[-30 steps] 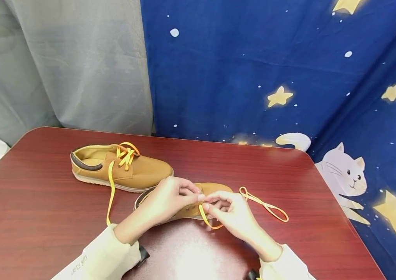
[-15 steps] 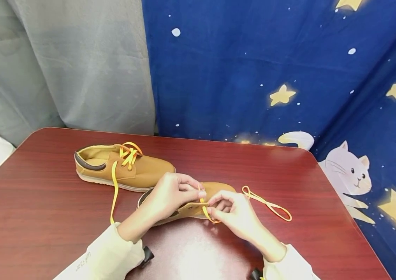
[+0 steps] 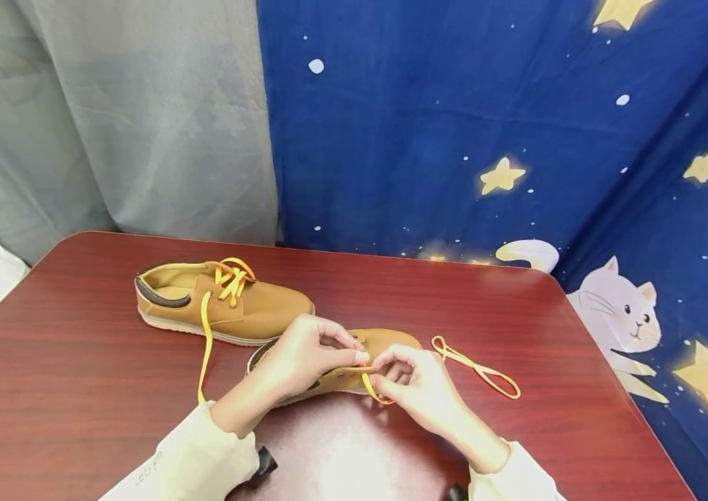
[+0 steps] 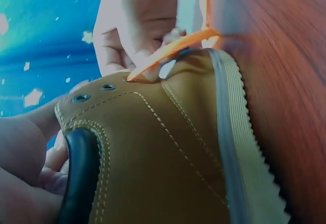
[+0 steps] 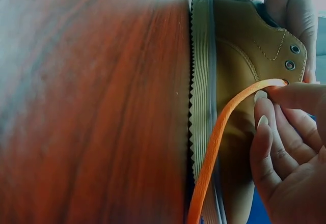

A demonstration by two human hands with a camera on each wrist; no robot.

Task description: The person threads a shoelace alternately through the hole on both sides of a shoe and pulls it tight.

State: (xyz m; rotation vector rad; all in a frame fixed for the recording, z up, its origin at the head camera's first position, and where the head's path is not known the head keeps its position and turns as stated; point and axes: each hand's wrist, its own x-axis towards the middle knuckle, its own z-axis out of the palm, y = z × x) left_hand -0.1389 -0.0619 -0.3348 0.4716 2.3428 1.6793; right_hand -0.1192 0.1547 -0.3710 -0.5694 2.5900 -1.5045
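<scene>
A tan lace-up shoe (image 3: 391, 339) lies on its side between my hands, its sole facing the camera edge in the right wrist view. An orange-yellow shoelace (image 4: 173, 48) runs through the front eyelet of its near flap and loops down outside. My left hand (image 3: 306, 355) reaches over the shoe's opening and pinches the lace by the flap's inner side. My right hand (image 3: 425, 390) pinches the flap's edge beside that eyelet with thumb and forefinger. Two other eyelets (image 5: 292, 57) of this flap hold no lace. Its heel is partly hidden by my left hand.
A matching tan shoe (image 3: 272, 309) stands behind to the left, with a partly threaded yellow lace (image 3: 206, 334) trailing toward my left sleeve. A loose loop of yellow lace (image 3: 482, 370) lies to the right on the dark red table (image 3: 579, 431). Curtains hang beyond.
My left fingertips have come down slightly with the lace, toward the flap. The lace's outer loop has become a little smaller. My right hand has shifted slightly to the flap's edge.
</scene>
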